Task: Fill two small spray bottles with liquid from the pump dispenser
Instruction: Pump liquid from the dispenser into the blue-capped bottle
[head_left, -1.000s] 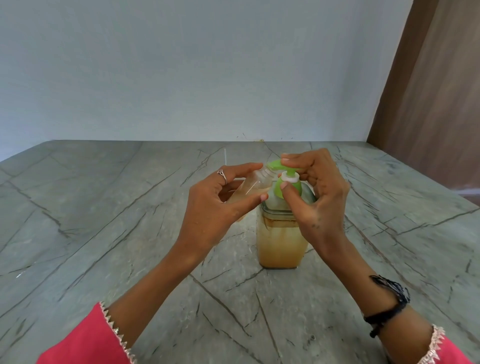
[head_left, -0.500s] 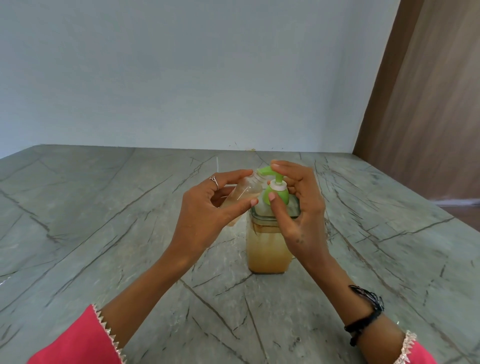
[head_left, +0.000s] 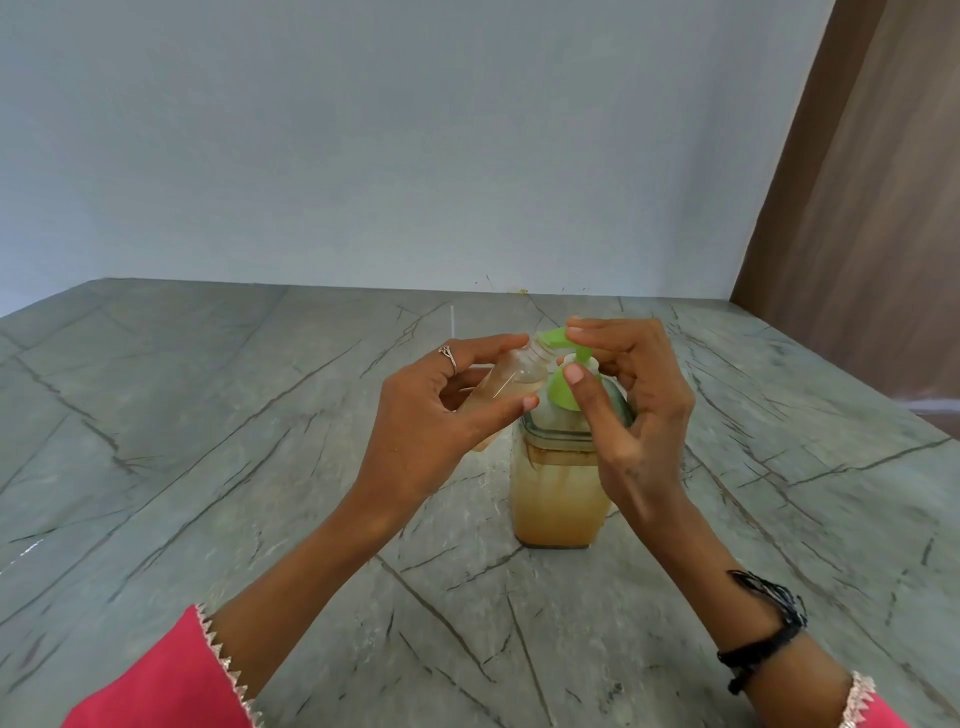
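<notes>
Standing on a veined grey stone counter (head_left: 208, 415), pump dispenser (head_left: 558, 499), pale wall (head_left: 363, 130) behind.

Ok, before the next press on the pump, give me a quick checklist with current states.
1. Small bottle gripped by left hand: ok.
2. Bottle cap off, threaded neck open: ok.
3. Neck meets green spout: ok, touching or nearly.
4. Right hand on pump head, thumb on green collar: ok.
5. Dispenser upright on counter, liquid left: ok.
6. Room left in bottle: cannot tell.
</notes>
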